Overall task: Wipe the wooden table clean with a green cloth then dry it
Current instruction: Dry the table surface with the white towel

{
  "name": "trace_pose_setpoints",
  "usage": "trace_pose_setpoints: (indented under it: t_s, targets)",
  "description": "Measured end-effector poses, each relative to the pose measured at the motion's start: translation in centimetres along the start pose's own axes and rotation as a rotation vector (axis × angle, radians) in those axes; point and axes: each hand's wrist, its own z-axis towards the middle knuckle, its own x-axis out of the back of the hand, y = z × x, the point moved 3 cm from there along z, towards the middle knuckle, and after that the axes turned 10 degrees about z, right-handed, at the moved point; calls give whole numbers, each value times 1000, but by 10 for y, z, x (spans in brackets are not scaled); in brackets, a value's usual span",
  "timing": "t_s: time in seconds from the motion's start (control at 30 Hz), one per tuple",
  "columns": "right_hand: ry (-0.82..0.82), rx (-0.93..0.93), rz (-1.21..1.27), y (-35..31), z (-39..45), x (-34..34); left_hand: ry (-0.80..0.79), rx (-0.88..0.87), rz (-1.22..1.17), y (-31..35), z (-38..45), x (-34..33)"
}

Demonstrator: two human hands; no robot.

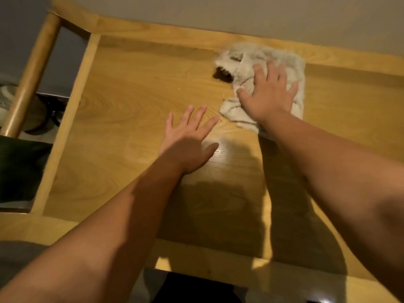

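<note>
- A person is pressing a pale, crumpled cloth (262,68) onto the far side of the wooden table (131,95), apparently drying it.
- A dark patch (222,75), touching the cloth's left edge, could be smeared if swept over.
- The right hand (267,92) is lying spread on the cloth, not clenching it.
- The left hand (188,136) is resting flat and empty near the cloth.

We find no readable text, label, brand, number or sign anywhere here: nothing is printed on the yellowish wooden counter (131,110) or the crumpled pale fluffy cloth (273,60).
</note>
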Motion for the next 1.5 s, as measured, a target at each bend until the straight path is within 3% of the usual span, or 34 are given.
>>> trace_pose_setpoints:
  t_s: [0.43, 0.57, 0.67, 0.97, 1.17, 1.5]
  targets:
    - [-59, 31, 66, 16, -323, -44, -41, -4, 20, 0, -2, 2]
    - [-112, -24, 34, 32, -358, -45, -61, 101, -56, 34, 2, 8]
    - [-105, -37, 79, 32, -357, -44, -61, -49, -47, 98, -3, 10]
    - [-33, -50, 83, 68, -284, -22, -52, -76, -114, 115, 1, 1]
    - [-6, -113, 11, 111, -138, 10, -16, -47, -60, 115, -1, 4]
    - [32, -30, 7, 123, 50, 49, 33, -26, -42, 119, 1, 1]
